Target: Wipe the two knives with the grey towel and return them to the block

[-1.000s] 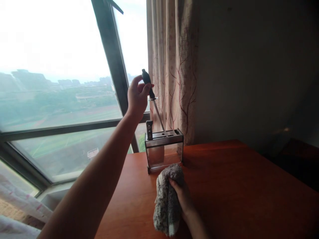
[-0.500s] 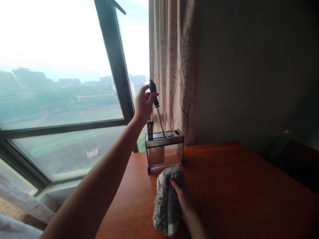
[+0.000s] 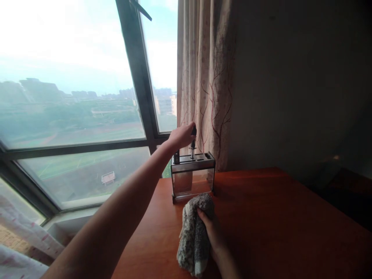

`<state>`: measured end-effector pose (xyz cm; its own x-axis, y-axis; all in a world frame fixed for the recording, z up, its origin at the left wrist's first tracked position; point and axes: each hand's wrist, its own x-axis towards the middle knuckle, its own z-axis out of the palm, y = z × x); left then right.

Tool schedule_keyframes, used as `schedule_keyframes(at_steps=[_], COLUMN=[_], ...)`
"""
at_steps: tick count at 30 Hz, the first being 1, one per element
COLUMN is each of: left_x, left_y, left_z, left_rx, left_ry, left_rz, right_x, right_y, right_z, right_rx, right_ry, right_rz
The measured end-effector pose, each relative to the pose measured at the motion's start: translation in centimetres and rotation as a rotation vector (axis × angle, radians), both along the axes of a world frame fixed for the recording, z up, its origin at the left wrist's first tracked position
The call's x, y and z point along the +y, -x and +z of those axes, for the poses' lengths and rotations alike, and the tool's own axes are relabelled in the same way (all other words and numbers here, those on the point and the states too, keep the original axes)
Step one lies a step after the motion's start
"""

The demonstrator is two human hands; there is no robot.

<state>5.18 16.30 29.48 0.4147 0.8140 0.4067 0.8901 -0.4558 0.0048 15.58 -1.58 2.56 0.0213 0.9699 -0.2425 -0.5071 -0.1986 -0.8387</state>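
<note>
My left hand (image 3: 183, 135) grips the black handle of a sharpening steel (image 3: 193, 140). The steel's rod stands almost upright in a slot of the knife block (image 3: 190, 166), with only a short piece of metal showing below the guard. Clear sides and a metal slotted top make up the block. A knife (image 3: 176, 157) sits in its left slot, its handle partly behind my wrist. Folded in my right hand (image 3: 210, 228) is a thick grey towel (image 3: 193, 236), held just in front of the block.
The block stands on a reddish-brown wooden table (image 3: 261, 209) near its far left edge. A window (image 3: 72, 149) with a dark frame lies to the left. Behind the block hangs a patterned curtain (image 3: 215, 85), and a dark wall (image 3: 290, 89) is at the right.
My left hand has moved down with the sharpening steel, whose rod has slid deeper into the block and become more upright. My right hand and the towel stay nearly still.
</note>
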Motion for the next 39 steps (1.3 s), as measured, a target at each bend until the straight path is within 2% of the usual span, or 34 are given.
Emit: schedule_keyframes(at_steps=[6, 17, 22, 27, 30, 32, 34, 36, 39], left_x=[-0.7, -0.8, -1.0, -2.8, -4.7, -6.2, -8.0, -10.0, -13.1], left_y=[-0.1, -0.3, -0.3, -0.7, -0.7, -0.3, 0.3, 1.0, 2.1], left_z=[-1.3, -1.8, -2.4, -2.3, -2.4, -3.6, -6.3, -10.2, -16.4], left_rx=[0.154, 0.18, 0.167, 0.133, -0.035, -0.277, -0.517, -0.699, -0.886], left_ry=[0.035, -0.008, -0.039, -0.127, -0.214, -0.235, -0.172, -0.026, 0.291], left_rz=[-0.011, 0.068, 0.064, 0.058, -0.046, -0.179, -0.227, -0.204, -0.169], right_x=[0.2, 0.0, -0.3, -0.7, -0.9, -1.1, -1.2, -1.3, -1.4], right_y=[0.1, 0.2, 0.2, 0.1, 0.0, -0.1, -0.3, -0.4, -0.8], right_z=[-0.4, -0.8, -0.2, 0.4, 0.5, 0.5, 0.5, 0.5, 0.5], right_rx=[-0.004, 0.003, 0.075, 0.132, 0.18, 0.24, 0.292, 0.325, 0.371], right_ry=[0.004, -0.021, 0.019, 0.01, -0.012, -0.027, -0.035, -0.044, -0.049], right_rz=[-0.009, 0.002, 0.059, 0.094, 0.085, 0.085, 0.083, 0.08, 0.074])
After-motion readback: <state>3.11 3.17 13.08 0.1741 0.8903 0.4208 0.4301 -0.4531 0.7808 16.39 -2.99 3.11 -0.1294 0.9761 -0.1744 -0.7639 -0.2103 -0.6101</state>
